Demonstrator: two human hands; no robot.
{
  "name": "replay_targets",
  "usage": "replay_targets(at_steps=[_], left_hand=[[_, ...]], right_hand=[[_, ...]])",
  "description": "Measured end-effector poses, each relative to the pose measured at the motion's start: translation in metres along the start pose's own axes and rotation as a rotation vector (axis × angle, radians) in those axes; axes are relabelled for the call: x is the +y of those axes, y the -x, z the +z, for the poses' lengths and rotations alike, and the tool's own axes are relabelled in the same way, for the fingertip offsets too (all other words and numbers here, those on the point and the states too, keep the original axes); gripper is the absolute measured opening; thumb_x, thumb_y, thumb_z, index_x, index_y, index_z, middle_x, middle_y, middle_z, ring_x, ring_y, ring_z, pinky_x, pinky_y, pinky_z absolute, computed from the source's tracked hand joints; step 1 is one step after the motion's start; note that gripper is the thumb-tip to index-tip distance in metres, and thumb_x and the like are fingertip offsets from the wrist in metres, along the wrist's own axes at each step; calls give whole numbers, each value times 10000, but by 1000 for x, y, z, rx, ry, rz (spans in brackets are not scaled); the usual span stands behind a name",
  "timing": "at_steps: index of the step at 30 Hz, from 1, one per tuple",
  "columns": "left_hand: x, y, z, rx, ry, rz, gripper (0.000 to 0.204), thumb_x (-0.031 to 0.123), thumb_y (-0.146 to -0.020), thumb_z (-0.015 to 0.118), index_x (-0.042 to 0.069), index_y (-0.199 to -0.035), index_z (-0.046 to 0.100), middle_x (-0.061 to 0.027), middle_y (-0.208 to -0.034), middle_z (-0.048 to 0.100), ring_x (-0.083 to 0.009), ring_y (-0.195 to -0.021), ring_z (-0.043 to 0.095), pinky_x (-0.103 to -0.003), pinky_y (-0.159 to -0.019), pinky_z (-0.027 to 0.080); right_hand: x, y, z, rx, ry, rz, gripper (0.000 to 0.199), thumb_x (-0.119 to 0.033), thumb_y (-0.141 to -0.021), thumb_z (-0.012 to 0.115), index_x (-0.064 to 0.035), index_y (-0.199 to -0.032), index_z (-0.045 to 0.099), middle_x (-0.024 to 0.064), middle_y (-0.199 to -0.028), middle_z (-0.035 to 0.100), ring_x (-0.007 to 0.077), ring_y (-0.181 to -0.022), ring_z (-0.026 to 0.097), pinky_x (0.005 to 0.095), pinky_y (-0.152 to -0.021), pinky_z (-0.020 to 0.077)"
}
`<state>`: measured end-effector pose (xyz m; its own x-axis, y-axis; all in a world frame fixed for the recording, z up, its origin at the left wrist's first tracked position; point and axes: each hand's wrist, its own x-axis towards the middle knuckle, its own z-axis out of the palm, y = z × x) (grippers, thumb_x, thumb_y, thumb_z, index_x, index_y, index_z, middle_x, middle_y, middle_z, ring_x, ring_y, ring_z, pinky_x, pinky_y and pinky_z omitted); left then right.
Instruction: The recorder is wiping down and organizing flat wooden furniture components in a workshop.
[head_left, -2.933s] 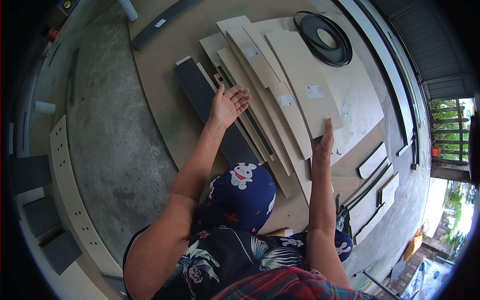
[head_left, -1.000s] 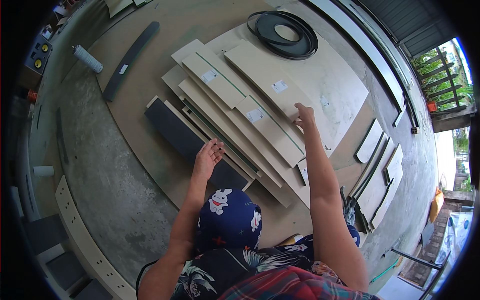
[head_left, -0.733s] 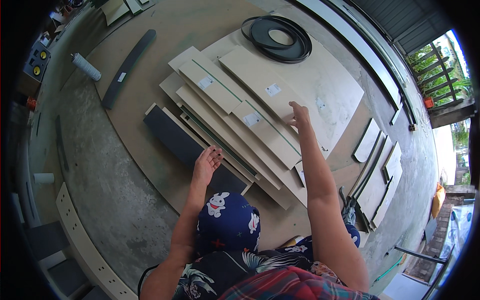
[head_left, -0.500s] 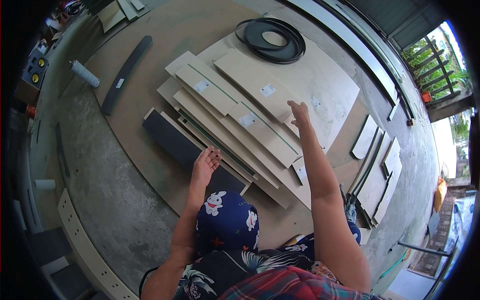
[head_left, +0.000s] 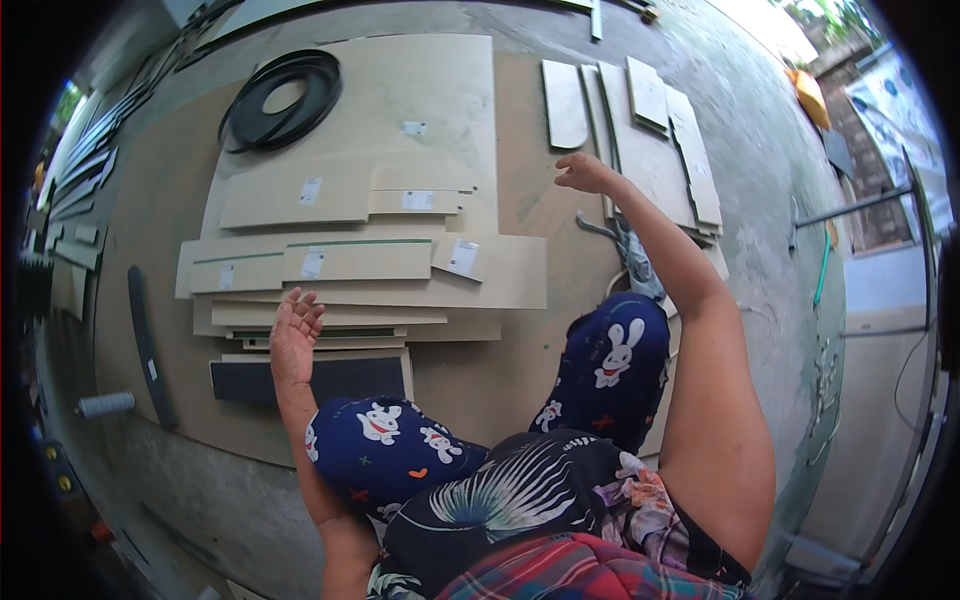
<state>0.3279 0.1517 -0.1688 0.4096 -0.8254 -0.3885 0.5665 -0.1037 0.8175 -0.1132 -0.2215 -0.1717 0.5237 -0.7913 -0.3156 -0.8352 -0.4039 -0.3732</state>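
Note:
My left hand hovers over the near side of a stack of beige boards, palm up. Its fingers are loosely bent and apart, holding nothing. Below it lies a dark grey panel. Several boards bear white labels, such as the small tilted panel. My right hand reaches out over brown sheeting, fingers stretched leftward and empty. Just beyond it lies a white board with rounded corners. To its right is a second pile of pale boards.
A black coil of edging strip rests on the large sheet at the back left. A curved dark strip and a wrapped roll lie left. Bluish cloth sits beside my right knee. A metal frame stands right.
The view has turned right, so the stack appears further left. My right hand has gone from above the stacked boards to beside the second pile. My left hand stays near the stack, open.

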Motion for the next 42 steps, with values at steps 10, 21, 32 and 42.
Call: replay_targets(at_steps=[10,21,32,42], left_hand=[[57,-22,162,-457,-615,-122,447,285,-928,535,36,-1290,454,-112,-1159,594,-133,-936,611,-235,-786,479],[-10,-10,325,-791,-1133,-225,434,309,-912,553,65,-1265,493,-75,-1132,606,-127,-946,601,-255,-821,442],[-122,5,358,-998,-1311,-437,422,292,-910,549,66,-1262,495,-87,-1171,583,-156,-971,585,-296,-853,435],[-299,0,383,-1151,-1101,-40,478,195,-845,624,6,-1259,480,-136,-1227,557,-178,-1043,550,-301,-882,453]], right_hand=[[240,266,116,367,-230,755,555,-348,-713,696,36,-1105,612,209,-1059,640,333,-989,616,367,-903,467],[137,220,176,646,-563,747,862,-409,-659,757,37,-1309,408,284,-1207,523,387,-1119,527,415,-943,430],[74,200,152,788,-1029,338,526,-278,-771,700,20,-1169,528,197,-1105,590,276,-942,620,368,-811,494],[143,323,272,824,-1763,961,143,-166,-875,503,-76,-980,540,41,-763,590,124,-619,572,265,-471,474]])
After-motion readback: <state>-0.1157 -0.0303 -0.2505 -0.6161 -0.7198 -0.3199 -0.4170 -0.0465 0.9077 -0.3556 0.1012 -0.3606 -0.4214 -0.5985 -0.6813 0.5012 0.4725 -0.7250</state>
